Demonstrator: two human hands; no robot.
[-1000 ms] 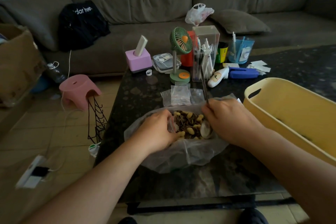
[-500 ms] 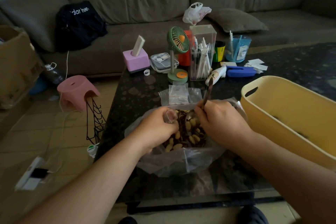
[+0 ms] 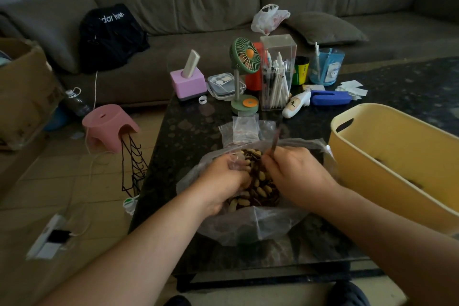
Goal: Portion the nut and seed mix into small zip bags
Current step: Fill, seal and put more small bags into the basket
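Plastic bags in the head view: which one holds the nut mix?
The large clear bag under both hands; the small zip bags behind it lie flat, and the white bag sits on the sofa.

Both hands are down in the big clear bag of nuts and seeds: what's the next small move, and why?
Probably lift the dark-handled spoon with its load and tip it into the small clear zip bag. The right hand grips the spoon buried in the nut and seed mix; the left hand holds the zip bag beside it.
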